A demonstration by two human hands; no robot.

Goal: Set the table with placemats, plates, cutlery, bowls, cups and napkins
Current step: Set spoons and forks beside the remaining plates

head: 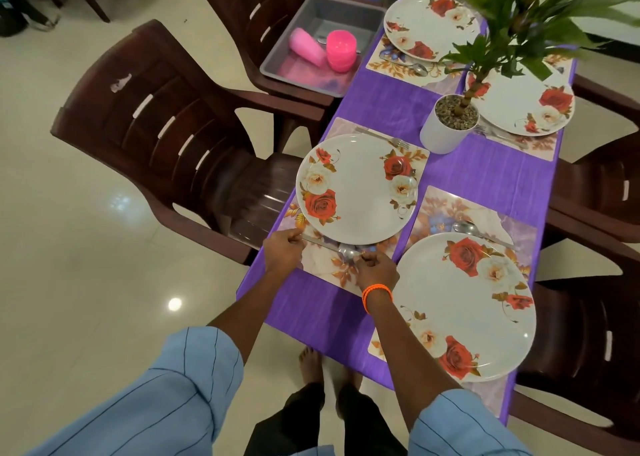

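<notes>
plates (356,192): four
placemats (485,213): four
forks (382,137): two
spoons (479,232): three
chairs (162,133): four
potted plant (446,126): one

You are looking through a wide-angle lens: the chairs (180,133) and the bench (485,175) edges bow outward toward the frame's borders. Light is soft, even, fairly bright indoor light from overhead. You can see it as a small round glare spot on the glossy floor (175,304) and a broader sheen further left. The plates (358,192) carry a faint shine along their rims. Shadows are weak and diffuse under the chairs. The plant (530,16) leaves at the bench's far end look soft, and detail is smeared overall, as from compression.
</notes>
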